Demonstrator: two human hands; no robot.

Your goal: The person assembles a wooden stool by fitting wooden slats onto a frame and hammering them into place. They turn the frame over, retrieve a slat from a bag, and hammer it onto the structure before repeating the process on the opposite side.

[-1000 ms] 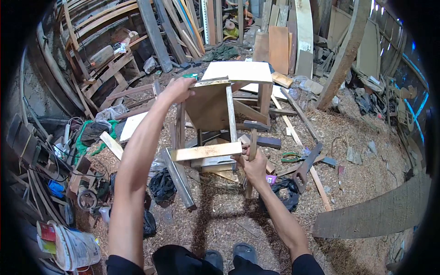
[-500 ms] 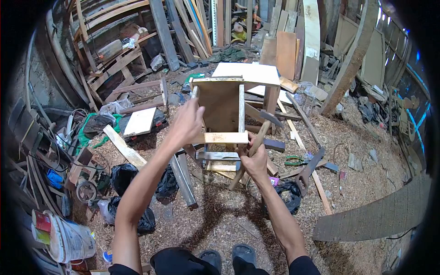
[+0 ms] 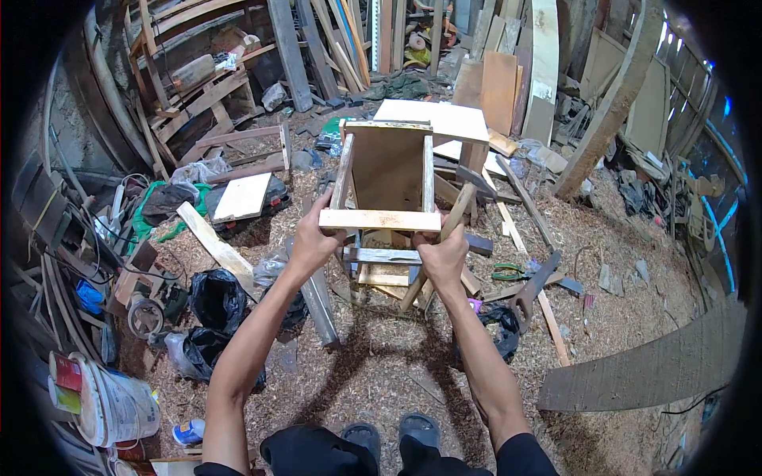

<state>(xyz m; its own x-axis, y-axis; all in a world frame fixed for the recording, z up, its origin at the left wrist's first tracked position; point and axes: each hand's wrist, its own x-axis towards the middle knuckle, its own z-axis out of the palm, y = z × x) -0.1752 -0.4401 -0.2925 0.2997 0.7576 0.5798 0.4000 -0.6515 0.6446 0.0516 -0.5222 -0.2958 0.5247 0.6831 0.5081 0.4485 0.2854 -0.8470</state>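
Note:
A drawer-like wooden frame (image 3: 344, 174) with a brown panel inside is held up in front of me, its pale front strip (image 3: 379, 220) facing me. My left hand (image 3: 312, 247) is closed round the frame's left front corner. At the right front corner, my right hand (image 3: 444, 258) grips a hammer (image 3: 460, 208) by its wooden handle, the head pointing up and away. The right fingers also touch the underside of the strip, partly hidden by it. Just behind the frame is a white board (image 3: 444, 119) on wooden legs.
A handsaw (image 3: 533, 292) and green-handled pliers (image 3: 508, 272) lie to the right on the shavings-covered floor. Black plastic bags (image 3: 218, 300) and a white bucket (image 3: 119, 408) are on the left. Planks (image 3: 498, 91) lean at the back, and a wooden post (image 3: 607, 119) slants on the right.
My left hand, raised above the left corner before, has come down and taken hold of the frame there. The frame has risen slightly; the hammer stays in my right hand.

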